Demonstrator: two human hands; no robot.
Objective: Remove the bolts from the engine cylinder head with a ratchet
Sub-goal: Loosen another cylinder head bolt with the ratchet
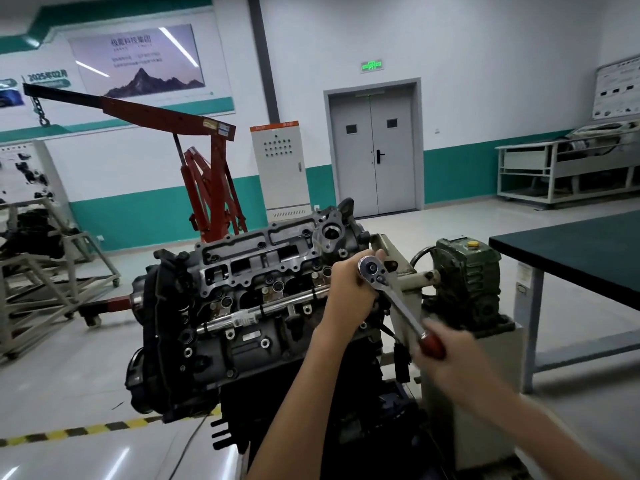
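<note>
nearest the camera, two bare forearms reach up from the bottom edge toward the engine. the right grip (450, 358), blurred, is curled round the red handle at the low end of the ratchet (401, 307). the tool's chrome shaft slants up and to the left from there. the left grip (349, 289) wraps the ratchet's round head from below and behind, fingers curled about it, with the thumb tip showing just above the head. whatever the head sits on is hidden by that hand.

the head of the tool lies at the right end of the engine cylinder head (259, 268), which faces up with its open ports and a thin metal rail across its front. the engine is carried on a pale stand (408, 275), with a green gearbox (467, 275) just to the right of it. a yellow and black stripe (86, 429) runs across the glossy floor at lower left.

to the right stands a dark-topped desk (571, 251). on the left is a grey tube frame (34, 271) bearing dark parts. behind the engine rises a red hoist (211, 178), its boom reaching left with a chain and hook. farther back are a pale cabinet (280, 168), a grey double door (374, 150) under a green lit sign (371, 65), and a metal cart (561, 168) against the white and teal wall.
</note>
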